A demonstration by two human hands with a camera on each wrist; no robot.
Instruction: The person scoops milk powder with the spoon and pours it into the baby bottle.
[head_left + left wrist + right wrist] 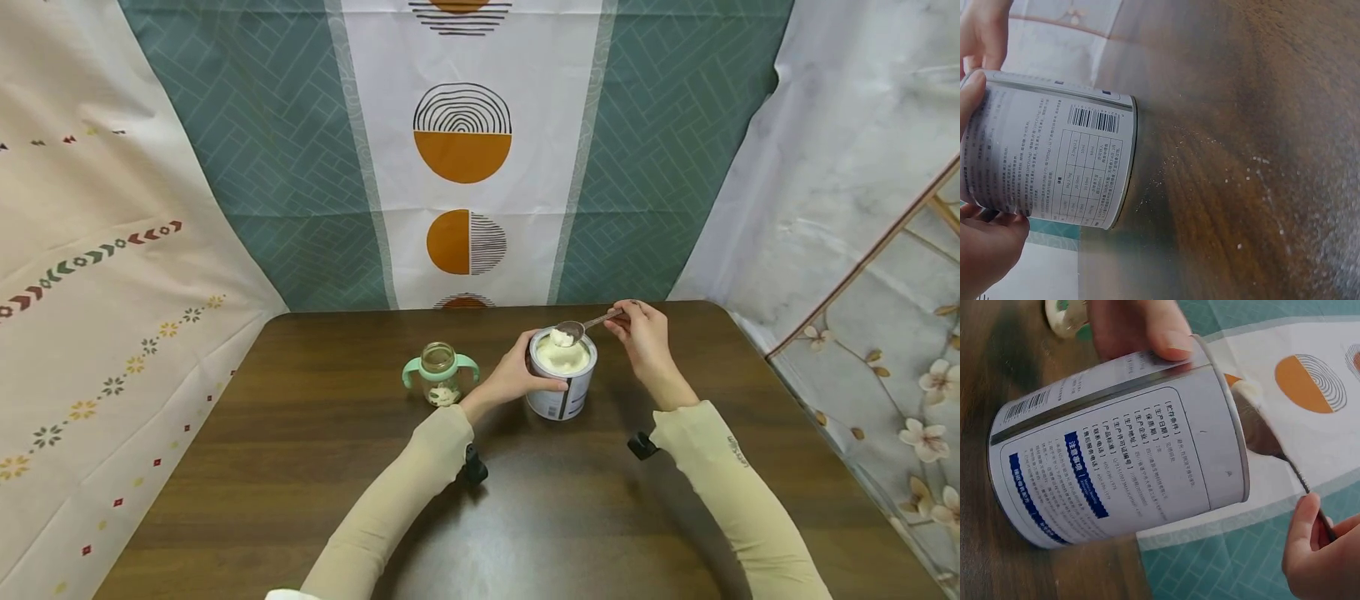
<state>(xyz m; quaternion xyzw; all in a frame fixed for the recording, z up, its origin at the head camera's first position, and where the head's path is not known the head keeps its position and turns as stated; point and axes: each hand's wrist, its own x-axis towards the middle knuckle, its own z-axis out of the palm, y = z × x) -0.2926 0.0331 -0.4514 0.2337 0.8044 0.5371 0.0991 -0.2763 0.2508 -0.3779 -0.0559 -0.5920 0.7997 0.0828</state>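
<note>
A round tin (pixel 558 398) of pale powder (pixel 561 357) stands on the table, its top uncovered. My left hand (pixel 516 375) grips the tin's side, thumb toward the front and fingers around the back. Between thumb and fingers, my right hand (pixel 642 335) pinches the handle of a metal spoon (pixel 574 329). The spoon's bowl carries a heap of powder and sits over the tin's mouth. In the right wrist view the spoon (pixel 1260 428) shows just beyond the rim of the tin (pixel 1116 450). Printed text and a barcode cover the tin (pixel 1060 150) in the left wrist view.
Left of the tin stands a clear baby bottle (pixel 438 360) with green handles, uncapped, some pale powder at its bottom. White specks of powder (pixel 1229 181) lie scattered on the wooden table (pixel 300 467). A patterned curtain (pixel 480 167) hangs behind the table's far edge.
</note>
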